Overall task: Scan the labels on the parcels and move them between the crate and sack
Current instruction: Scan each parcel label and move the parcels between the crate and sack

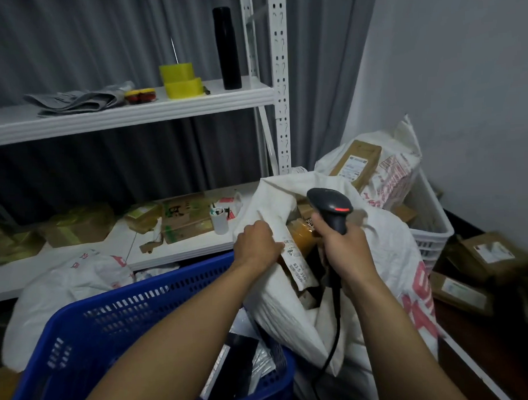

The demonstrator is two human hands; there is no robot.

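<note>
Head view showed the left hand (258, 245) curled round the labelled end of a parcel (301, 236) at the mouth of the sack (290, 312), with the crate (126, 318) just beside it. Whether that hand also pinched sack cloth could not be told. The right hand (345, 248) was closed round the handle of the scanner (332, 208), whose head stood above the parcel and seemed to face past the label (296, 260) rather than at it.

The likeliest failure looked like a missed read: the label bent over the parcel's edge and lay at a steep slant to the scanner, and the glossy tape next to it could throw glare. The parcel sat only half out of the sack, so a loose hold might let it slide back among the others. The cable (336, 332) hung down in front of the sack, close to the crate, and could snag on either when the parcel was carried across
</note>
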